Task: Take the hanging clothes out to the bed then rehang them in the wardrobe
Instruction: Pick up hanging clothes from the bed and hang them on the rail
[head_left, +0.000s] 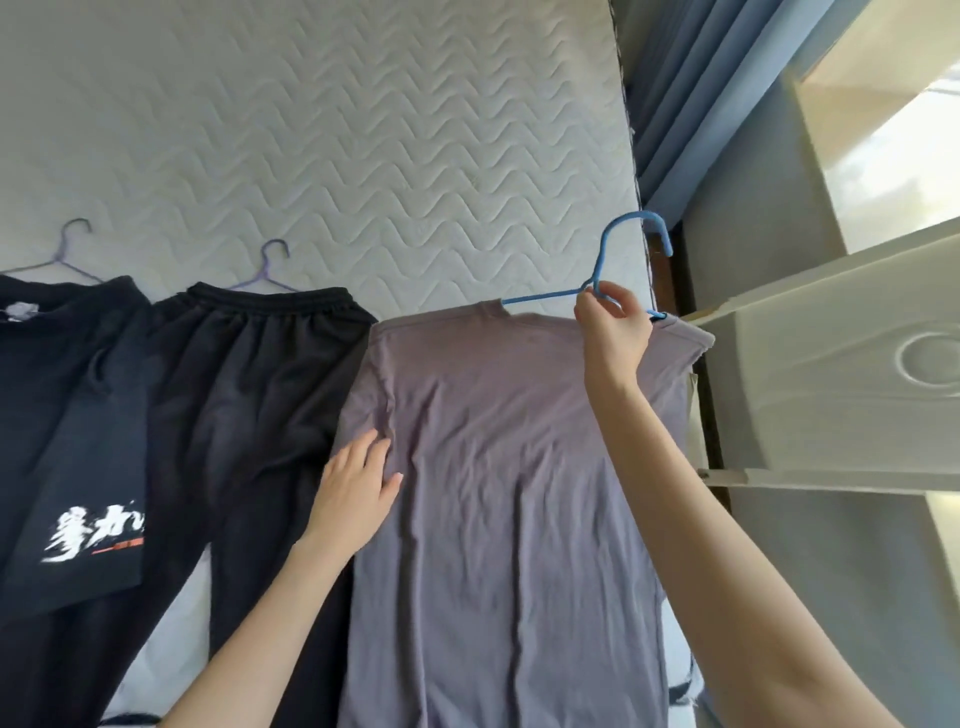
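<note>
On the mattress (363, 130), mauve shirt (493, 467), right grip (615, 327) pinching its blue hanger (601, 260), left grip (358, 488) flat on shirt

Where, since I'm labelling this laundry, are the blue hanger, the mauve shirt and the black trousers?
blue hanger (601, 257), head view, on its neck under the hook.
mauve shirt (509, 441), head view, on its chest.
black trousers (249, 395), head view, below the waistband.

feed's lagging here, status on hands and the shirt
Right hand pinches blue hanger neck. Left hand flat on mauve shirt, on bed. White door close on right.
</note>
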